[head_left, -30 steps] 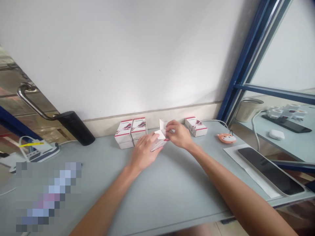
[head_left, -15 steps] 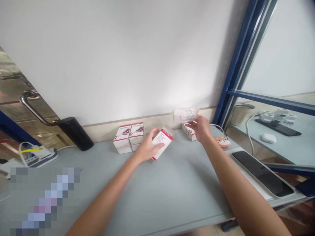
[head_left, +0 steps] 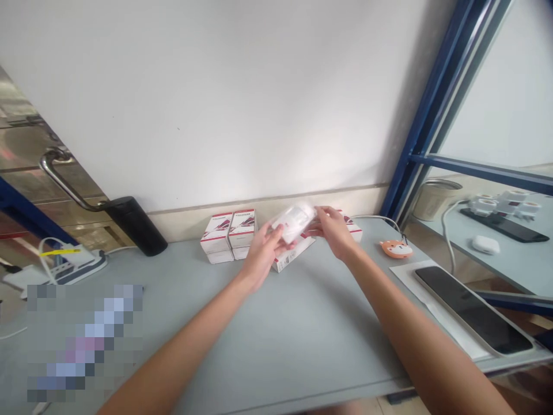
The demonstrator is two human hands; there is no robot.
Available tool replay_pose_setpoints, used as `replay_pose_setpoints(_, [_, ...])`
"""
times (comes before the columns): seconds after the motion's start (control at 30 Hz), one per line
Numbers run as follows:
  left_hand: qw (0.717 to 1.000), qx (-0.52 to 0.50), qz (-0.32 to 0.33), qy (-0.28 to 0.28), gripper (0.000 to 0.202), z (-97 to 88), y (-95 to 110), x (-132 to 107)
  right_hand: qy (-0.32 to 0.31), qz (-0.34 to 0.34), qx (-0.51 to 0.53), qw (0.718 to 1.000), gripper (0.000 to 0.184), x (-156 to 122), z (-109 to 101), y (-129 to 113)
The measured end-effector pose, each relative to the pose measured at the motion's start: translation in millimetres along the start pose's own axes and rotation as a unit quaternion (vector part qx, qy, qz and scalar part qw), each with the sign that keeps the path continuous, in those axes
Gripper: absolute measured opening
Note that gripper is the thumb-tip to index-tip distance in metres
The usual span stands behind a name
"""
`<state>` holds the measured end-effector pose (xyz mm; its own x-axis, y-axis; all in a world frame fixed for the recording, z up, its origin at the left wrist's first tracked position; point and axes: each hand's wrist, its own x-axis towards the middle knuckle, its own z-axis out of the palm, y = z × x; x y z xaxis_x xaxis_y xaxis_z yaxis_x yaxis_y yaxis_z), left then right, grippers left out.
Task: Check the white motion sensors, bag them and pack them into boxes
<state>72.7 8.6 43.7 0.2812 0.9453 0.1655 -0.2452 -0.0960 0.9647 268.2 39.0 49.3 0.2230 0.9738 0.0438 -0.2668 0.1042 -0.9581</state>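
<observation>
Gripping clear plastic packet [head_left: 294, 222] between left hand [head_left: 262, 255] and right hand [head_left: 332, 231], contents blurred.

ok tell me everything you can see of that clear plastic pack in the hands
The clear plastic pack looks glossy and translucent, with something white inside that is too blurred to identify. It is tilted, held up off the grey table top between the left hand and the right hand, with fingers of each touching opposite ends. A white-and-red box lies below it.
</observation>
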Motion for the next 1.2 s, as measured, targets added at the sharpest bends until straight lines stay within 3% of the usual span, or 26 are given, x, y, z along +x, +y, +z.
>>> replay_pose_setpoints(0.13, [0.997, -0.046, -0.019, 0.050, 0.043, -16.8, -0.2, -25.7, -0.117, -0.003, 0.003, 0.993, 0.045, -25.5, 27.1, 6.6])
replay_pose_setpoints(0.27, [0.994, -0.054, -0.004, 0.098, 0.039, -32.7, -10.9, -41.3, -0.219, 0.008, -0.029, 0.975, 0.047, -52.1, 47.5, 14.6])
replay_pose_setpoints(0.43, [0.977, -0.137, 0.003, 0.163, 0.038, -45.2, -19.4, -42.5, -0.236, -0.008, -0.102, 0.966, 0.041, -69.7, 61.6, 34.4])
replay_pose_setpoints(0.6, [0.983, -0.092, 0.013, 0.156, 0.040, -44.8, -15.9, -43.3, -0.246, -0.031, -0.090, 0.965, 0.047, -68.0, 61.9, 45.3])
replay_pose_setpoints(0.8, [0.989, -0.003, 0.045, 0.140, 0.044, -37.8, -7.6, -49.2, -0.243, -0.026, -0.046, 0.969, 0.043, -70.9, 62.3, 39.6])
replay_pose_setpoints(1.0, [0.985, 0.057, 0.084, 0.140, 0.031, -42.4, -6.3, -47.4, -0.269, 0.005, 0.018, 0.963, 0.041, -74.2, 65.2, 27.7])
replay_pose_setpoints(1.2, [0.984, 0.055, 0.060, 0.158, 0.026, -44.5, -2.1, -47.0, -0.258, 0.018, 0.037, 0.965, 0.038, -73.9, 63.9, 19.7])
